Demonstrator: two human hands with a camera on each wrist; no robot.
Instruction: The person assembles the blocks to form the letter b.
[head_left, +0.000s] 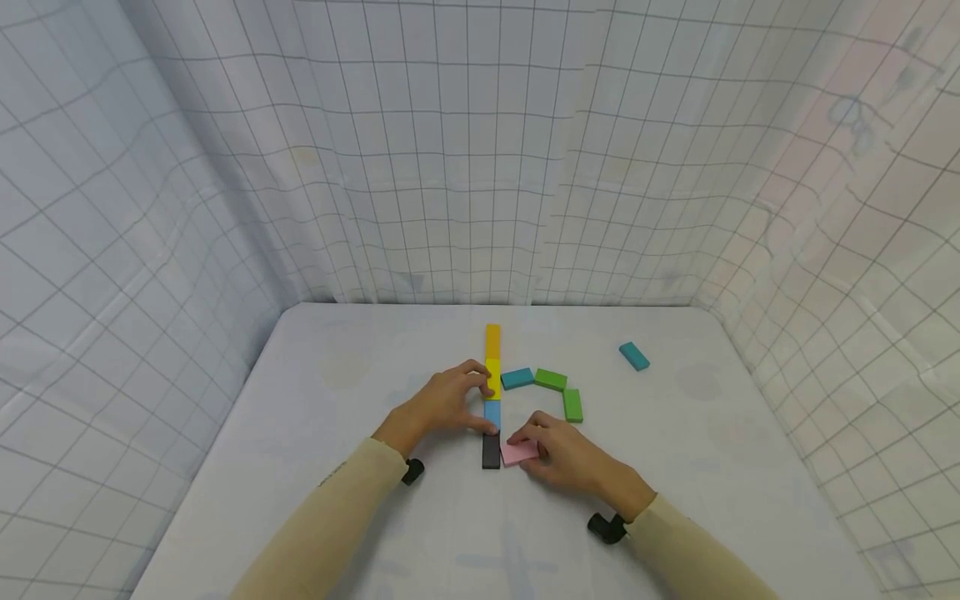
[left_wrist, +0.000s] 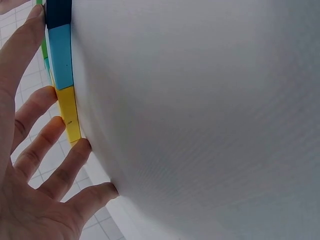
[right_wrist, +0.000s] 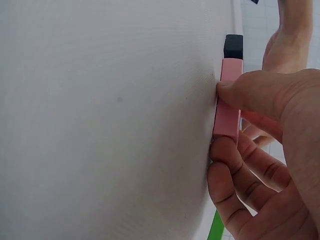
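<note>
Flat blocks form a straight column: orange (head_left: 492,340), yellow (head_left: 494,369), light blue (head_left: 492,412) and black (head_left: 491,452), from far to near. My left hand (head_left: 442,402) rests along the column's left side, fingers spread, the thumb tip by the black block and other fingertips at the yellow one. A pink block (head_left: 519,452) lies right of the black block, its end against or very near it. My right hand (head_left: 566,454) pinches the pink block; in the right wrist view the thumb (right_wrist: 250,92) presses its side and curled fingers meet its near end.
Right of the column, a teal block (head_left: 517,379) and two green blocks (head_left: 551,379) curve round towards the right hand. Another teal block (head_left: 634,357) lies apart at the back right. White gridded curtains (head_left: 480,167) enclose the white table (head_left: 360,342).
</note>
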